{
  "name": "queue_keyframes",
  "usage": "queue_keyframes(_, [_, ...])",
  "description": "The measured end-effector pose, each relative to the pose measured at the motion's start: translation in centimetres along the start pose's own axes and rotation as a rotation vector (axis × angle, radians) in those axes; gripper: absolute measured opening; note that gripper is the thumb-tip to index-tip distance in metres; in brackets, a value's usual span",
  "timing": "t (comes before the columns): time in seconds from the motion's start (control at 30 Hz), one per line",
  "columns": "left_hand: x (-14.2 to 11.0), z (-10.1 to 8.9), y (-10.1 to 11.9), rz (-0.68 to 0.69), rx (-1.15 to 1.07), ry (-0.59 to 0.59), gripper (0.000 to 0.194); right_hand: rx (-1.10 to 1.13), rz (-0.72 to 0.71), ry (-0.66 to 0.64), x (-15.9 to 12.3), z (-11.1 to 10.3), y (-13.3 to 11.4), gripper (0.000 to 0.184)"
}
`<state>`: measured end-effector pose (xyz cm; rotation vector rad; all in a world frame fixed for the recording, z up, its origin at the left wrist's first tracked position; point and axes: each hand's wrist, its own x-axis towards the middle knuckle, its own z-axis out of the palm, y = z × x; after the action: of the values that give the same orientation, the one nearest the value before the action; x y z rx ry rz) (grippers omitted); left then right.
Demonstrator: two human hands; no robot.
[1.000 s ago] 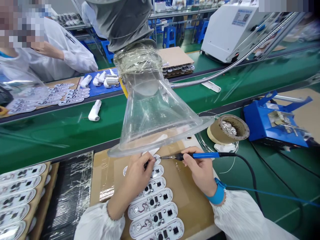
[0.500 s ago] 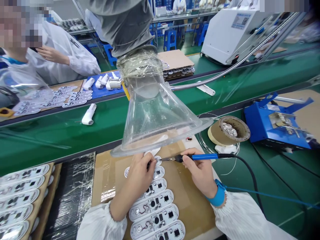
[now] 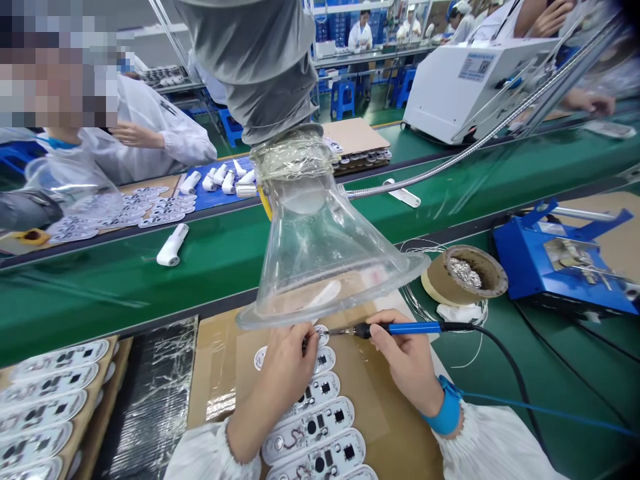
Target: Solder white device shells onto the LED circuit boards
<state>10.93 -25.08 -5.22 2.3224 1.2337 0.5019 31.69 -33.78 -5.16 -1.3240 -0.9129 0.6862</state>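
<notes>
My right hand point(image 3: 407, 363) is closed round the blue grip of a soldering iron point(image 3: 416, 328). The iron points left, and its tip is at the far circuit board point(image 3: 323, 335) in a column of white oval-ended boards. My left hand point(image 3: 287, 360) lies over the upper boards with its fingers pinched beside that tip. Whatever is between those fingers is hidden. Nearer to me, more boards point(image 3: 310, 430) with black chips and thin reddish wires overlap on a cardboard sheet point(image 3: 395, 413). A clear fume hood point(image 3: 320, 253) hangs just above both hands.
A solder-scrap pot point(image 3: 465, 275), solder wire and a blue iron stand point(image 3: 565, 260) are at right. Stacked boards point(image 3: 55, 393) lie at left. Beyond the green conveyor point(image 3: 215, 260), carrying a white handle-shaped part point(image 3: 173, 245), sits a co-worker point(image 3: 150, 127). A white machine point(image 3: 470, 87) stands behind.
The view has shifted, so most things appear slightly lower and further right. The white handle-shaped part and the flat white piece on the conveyor have moved left. Both hands keep their grip.
</notes>
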Motion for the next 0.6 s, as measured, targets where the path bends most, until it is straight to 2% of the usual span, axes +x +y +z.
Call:
queue_keyframes(0.17, [0.00,-0.11,0.07,0.032,0.004,0.021,0.021,-0.012,-0.004,0.004,-0.13,0.08,0.14,0.010])
queue_keyframes(0.6, [-0.21,0.09,-0.27,-0.009,-0.007,-0.002,0.022,-0.022,-0.015,0.024,-0.44,-0.17,0.64,0.015])
